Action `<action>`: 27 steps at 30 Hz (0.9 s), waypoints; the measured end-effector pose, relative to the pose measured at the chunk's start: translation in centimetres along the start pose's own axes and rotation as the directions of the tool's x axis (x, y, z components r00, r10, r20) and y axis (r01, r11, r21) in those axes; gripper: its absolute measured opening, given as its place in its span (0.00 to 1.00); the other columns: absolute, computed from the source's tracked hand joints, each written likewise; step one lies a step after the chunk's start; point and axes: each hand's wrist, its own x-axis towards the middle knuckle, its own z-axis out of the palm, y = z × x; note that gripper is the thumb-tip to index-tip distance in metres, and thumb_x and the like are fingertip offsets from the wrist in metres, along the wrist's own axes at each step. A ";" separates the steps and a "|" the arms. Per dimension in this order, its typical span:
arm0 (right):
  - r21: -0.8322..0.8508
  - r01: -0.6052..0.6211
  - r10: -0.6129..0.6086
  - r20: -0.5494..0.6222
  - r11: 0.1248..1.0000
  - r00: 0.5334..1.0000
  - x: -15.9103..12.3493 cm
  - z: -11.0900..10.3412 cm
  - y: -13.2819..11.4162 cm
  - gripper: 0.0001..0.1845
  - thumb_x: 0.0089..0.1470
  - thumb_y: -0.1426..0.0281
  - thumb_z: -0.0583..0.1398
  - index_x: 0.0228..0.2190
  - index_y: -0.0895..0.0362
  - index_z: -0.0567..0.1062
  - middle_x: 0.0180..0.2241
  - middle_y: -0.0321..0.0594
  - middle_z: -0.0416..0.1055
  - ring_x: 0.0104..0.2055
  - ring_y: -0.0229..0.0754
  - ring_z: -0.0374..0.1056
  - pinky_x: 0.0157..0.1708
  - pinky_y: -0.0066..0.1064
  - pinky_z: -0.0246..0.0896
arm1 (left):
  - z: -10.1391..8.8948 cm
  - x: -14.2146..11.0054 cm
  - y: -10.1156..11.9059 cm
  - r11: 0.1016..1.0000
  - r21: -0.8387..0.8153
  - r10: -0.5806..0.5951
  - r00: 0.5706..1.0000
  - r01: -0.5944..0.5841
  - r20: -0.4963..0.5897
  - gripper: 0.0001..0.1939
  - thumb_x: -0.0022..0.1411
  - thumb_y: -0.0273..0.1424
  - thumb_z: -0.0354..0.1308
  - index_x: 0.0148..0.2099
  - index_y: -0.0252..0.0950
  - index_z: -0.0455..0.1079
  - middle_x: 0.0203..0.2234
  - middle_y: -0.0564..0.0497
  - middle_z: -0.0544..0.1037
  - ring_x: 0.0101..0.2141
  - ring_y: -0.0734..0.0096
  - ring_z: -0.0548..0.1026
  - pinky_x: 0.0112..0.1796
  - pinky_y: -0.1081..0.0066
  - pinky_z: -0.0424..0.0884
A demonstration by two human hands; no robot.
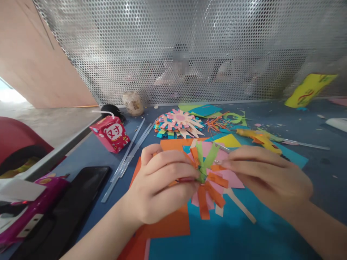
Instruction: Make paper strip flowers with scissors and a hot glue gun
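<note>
My left hand is closed, its fingertips pinching the green and orange middle of a paper flower made of orange, green and pink strips. My right hand is closed at the flower's right side, thumb and fingertips together near an orange strip. A thin silvery tool juts from those fingers; its kind is hard to make out. Under both hands lie a blue paper sheet and orange paper sheets. A narrow cream strip sticks out below the flower.
Finished-looking paper rosettes are stacked behind, beside orange paper shreds. A yellow glue gun lies right. Clear glue sticks, a red drink box with straw and a black phone stand left. A perforated metal panel borders the table.
</note>
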 end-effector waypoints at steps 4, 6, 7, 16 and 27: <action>0.017 -0.003 0.003 0.001 1.000 1.000 -0.1 0.0 0.2 0.16 0.53 0.82 0.55 0.39 0.53 0.74 0.36 0.38 0.71 0.38 0.35 0.69 0.37 0.24 0.68 | 0.0 0.0 0.1 1.000 -0.001 -0.015 1.000 0.015 0.000 0.12 0.62 0.24 0.49 0.31 0.39 0.71 0.30 0.55 0.79 0.38 0.72 0.72 0.40 0.65 0.60; 0.021 -0.005 0.005 -0.003 1.000 1.000 -0.3 0.0 0.3 0.17 0.53 0.82 0.55 0.40 0.52 0.73 0.37 0.38 0.71 0.38 0.35 0.69 0.38 0.25 0.68 | 0.0 0.1 0.1 1.000 0.004 -0.019 1.000 0.019 -0.013 0.12 0.63 0.24 0.48 0.30 0.39 0.70 0.30 0.55 0.79 0.37 0.72 0.72 0.39 0.65 0.61; 0.025 -0.005 0.005 -0.007 1.000 1.000 -0.3 0.0 0.3 0.17 0.53 0.82 0.55 0.40 0.51 0.73 0.37 0.37 0.71 0.39 0.36 0.69 0.38 0.26 0.68 | 0.0 0.1 0.1 1.000 0.006 -0.021 1.000 0.021 -0.015 0.13 0.63 0.24 0.48 0.30 0.40 0.70 0.29 0.56 0.79 0.37 0.72 0.72 0.39 0.65 0.61; 0.052 0.020 -0.022 0.021 0.998 1.000 0.1 0.1 0.1 0.15 0.55 0.82 0.54 0.38 0.53 0.74 0.37 0.39 0.71 0.40 0.35 0.68 0.40 0.24 0.67 | -0.2 0.3 0.3 0.999 0.018 -0.041 0.999 0.041 -0.014 0.12 0.63 0.26 0.49 0.30 0.41 0.70 0.28 0.57 0.79 0.36 0.73 0.73 0.40 0.66 0.62; 0.011 -0.020 0.019 0.053 1.000 0.998 -0.2 0.3 0.4 0.16 0.54 0.80 0.55 0.41 0.52 0.71 0.40 0.41 0.65 0.40 0.36 0.64 0.32 0.25 0.66 | -0.2 0.4 0.3 0.983 -0.123 -0.141 0.990 0.137 -0.020 0.04 0.58 0.26 0.56 0.32 0.41 0.69 0.29 0.55 0.79 0.36 0.70 0.74 0.38 0.65 0.66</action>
